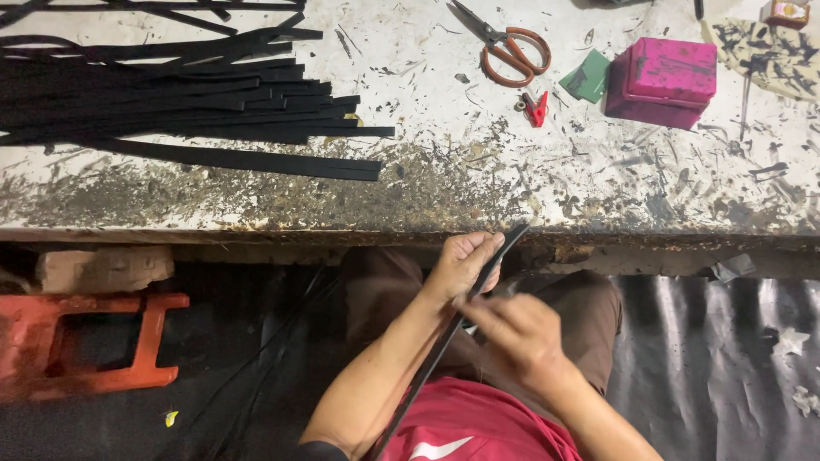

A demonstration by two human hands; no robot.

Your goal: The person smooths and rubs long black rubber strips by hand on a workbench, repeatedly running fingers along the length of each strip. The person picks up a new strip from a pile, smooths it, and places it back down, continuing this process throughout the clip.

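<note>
A long thin black strip (444, 340) runs diagonally from my lap up to the table's front edge. My left hand (461, 263) is closed around its upper part, just below the table edge. Lower down, my right hand (517, 329) pinches the strip with its fingers, slightly blurred. Both hands hover over my lap, above brown trousers and a red shirt.
A pile of black strips (188, 94) lies on the stained white worktable (478, 171) at the left. Orange-handled scissors (511, 49), a small red clip (535, 109), a green card (586, 77) and a pink box (664, 78) sit farther back. An orange stool (85, 341) stands on the floor at left.
</note>
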